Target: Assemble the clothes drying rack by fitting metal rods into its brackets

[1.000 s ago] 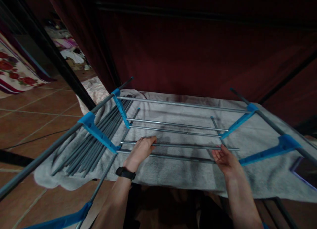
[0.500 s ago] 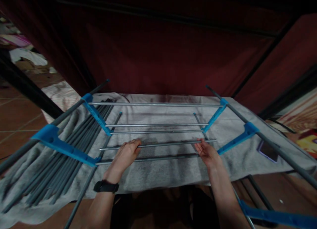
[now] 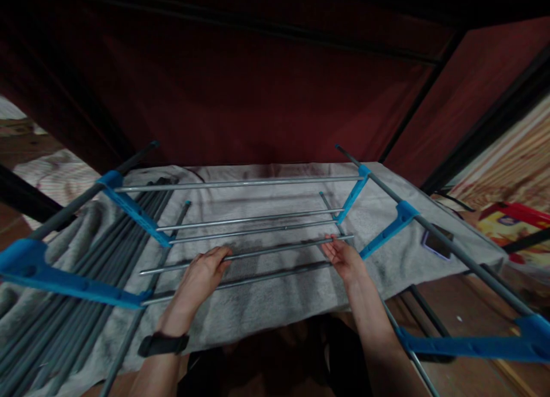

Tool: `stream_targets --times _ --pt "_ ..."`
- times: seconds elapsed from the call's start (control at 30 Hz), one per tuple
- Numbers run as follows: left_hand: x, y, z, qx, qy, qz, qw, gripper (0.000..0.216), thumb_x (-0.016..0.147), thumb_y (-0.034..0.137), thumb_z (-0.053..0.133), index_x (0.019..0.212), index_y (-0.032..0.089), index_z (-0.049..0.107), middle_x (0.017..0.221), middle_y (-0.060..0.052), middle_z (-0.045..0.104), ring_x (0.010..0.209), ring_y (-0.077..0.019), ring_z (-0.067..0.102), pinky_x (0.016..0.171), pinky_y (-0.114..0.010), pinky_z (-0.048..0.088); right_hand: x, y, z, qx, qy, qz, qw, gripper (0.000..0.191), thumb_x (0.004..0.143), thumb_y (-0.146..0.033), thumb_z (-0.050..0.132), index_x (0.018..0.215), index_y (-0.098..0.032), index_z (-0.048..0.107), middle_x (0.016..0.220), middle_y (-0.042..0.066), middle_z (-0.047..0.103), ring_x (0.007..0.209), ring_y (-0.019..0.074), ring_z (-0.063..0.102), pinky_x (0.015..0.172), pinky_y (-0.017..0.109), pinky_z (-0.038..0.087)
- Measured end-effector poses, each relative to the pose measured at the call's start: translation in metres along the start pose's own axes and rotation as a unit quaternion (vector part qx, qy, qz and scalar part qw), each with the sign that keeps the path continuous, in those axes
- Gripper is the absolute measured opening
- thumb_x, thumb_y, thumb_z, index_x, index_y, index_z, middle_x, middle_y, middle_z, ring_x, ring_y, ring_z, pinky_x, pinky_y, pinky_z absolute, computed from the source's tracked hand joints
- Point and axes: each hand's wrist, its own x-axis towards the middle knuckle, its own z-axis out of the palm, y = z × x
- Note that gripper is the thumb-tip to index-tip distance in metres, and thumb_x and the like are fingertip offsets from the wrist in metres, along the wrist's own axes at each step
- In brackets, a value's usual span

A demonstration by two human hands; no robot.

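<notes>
Lying leftmost, tube bundle (image 3: 109, 262): grey lengths side by side on the towel (image 3: 258, 314).
Left hand (image 3: 204, 275): grasping the loose metal rod (image 3: 275, 249), well in from its left end.
Loose metal rod: over the towel, long axis left to right; slim, straight, silvery grey.
Right hand (image 3: 341, 258): pinching it, nearer to an end than the left.
Blue bracket (image 3: 384, 238): just beside that right end.

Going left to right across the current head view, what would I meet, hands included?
Bundle of gray rods → left hand → right hand → phone → red printed package.
</notes>
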Motion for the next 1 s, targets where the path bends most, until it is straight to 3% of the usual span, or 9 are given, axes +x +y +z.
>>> stream_targets --times 0.27,0.53,0.63,0.77,0.9,1.0 --pt "-0.001 0.003 -0.002 0.02 -0.008 -0.014 1.0 0.024 0.09 0.026 0.047 0.108 0.022 0.064 0.109 -0.008 0.074 0.102 -0.0257 0.069 0.092 -0.037 0.049 0.0 0.002 0.0 0.005 0.006 -0.013 1.0 0.015 0.089 -0.007 0.062 0.079 -0.018 0.061 0.068 -0.001 0.068 0.062 0.0108 0.069 0.071 0.026 0.064" --pt "0.001 0.002 0.002 0.046 0.022 0.012 0.999 0.025 0.093 0.027 0.045 0.107 0.022 0.066 0.107 -0.008 0.073 0.099 -0.0265 0.068 0.091 -0.039 0.048 -0.004 0.005 0.008 -0.012 -0.034 0.02 0.999 0.015 0.089 -0.002 0.058 0.083 -0.015 0.063 0.08 0.004 0.074 0.074 0.0137 0.073 0.077 0.03 0.064" --pt "0.001 0.004 0.003 0.07 0.05 0.017 0.996 0.027 0.095 0.027 0.045 0.112 0.022 0.065 0.112 -0.01 0.071 0.104 -0.0273 0.065 0.094 -0.041 0.045 -0.003 0.007 0.007 -0.011 -0.04 0.0 0.999 0.012 0.089 -0.006 0.062 0.082 -0.015 0.062 0.078 0.003 0.073 0.07 0.0133 0.072 0.076 0.032 0.065" --pt "-0.002 0.021 -0.003 0.069 0.135 0.034 0.988 0.029 0.096 0.033 0.05 0.12 0.023 0.064 0.123 -0.01 0.067 0.117 -0.0292 0.059 0.102 -0.044 0.04 0.0 0.007 0.003 -0.006 -0.031 -0.027 0.999 0.014 0.089 -0.006 0.062 0.079 -0.016 0.06 0.076 0.002 0.072 0.07 0.0131 0.072 0.077 0.031 0.065" --pt "-0.002 0.043 -0.005 -0.029 0.181 0.021 0.983 0.03 0.098 0.043 0.048 0.105 0.022 0.069 0.107 -0.009 0.072 0.105 -0.026 0.062 0.096 -0.039 0.043 0.001 0.004 0.001 -0.008 -0.026 -0.032 0.999 0.016 0.088 -0.006 0.061 0.078 -0.018 0.06 0.077 0.002 0.072 0.073 0.0135 0.073 0.079 0.031 0.065" --pt "0.001 0.048 0.005 -0.163 0.106 -0.048 0.98 0.035 0.097 0.047 0.048 0.086 0.021 0.069 0.08 -0.005 0.071 0.078 -0.0202 0.065 0.075 -0.031 0.047 0.002 0.001 -0.001 -0.016 -0.016 -0.034 0.999 0.017 0.087 -0.005 0.061 0.077 -0.019 0.06 0.075 0.0 0.071 0.072 0.0128 0.072 0.079 0.031 0.065"
